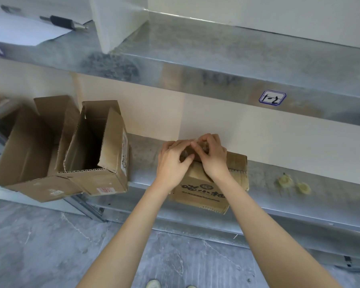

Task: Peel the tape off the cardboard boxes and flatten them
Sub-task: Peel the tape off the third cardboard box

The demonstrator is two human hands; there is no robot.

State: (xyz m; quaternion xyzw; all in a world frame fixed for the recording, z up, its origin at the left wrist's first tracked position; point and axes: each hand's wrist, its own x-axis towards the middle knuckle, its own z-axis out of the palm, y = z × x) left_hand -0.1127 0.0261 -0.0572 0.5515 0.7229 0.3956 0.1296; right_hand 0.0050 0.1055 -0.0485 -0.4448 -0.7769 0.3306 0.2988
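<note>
A small brown cardboard box with dark printed characters on its front sits on the lower metal shelf. Above its far top edge, my left hand and my right hand meet, fingers curled around a crumpled wad of brownish tape. My left thumb presses the wad from below, and my right fingers pinch it from the right. Whether the wad is still stuck to the box is hidden by my hands. Two opened cardboard boxes stand at the shelf's left, flaps up.
Two yellowish tape scraps lie on the shelf to the right. An upper metal shelf carries a "1-2" label, white paper with a pen and a white block. Grey marbled floor lies below.
</note>
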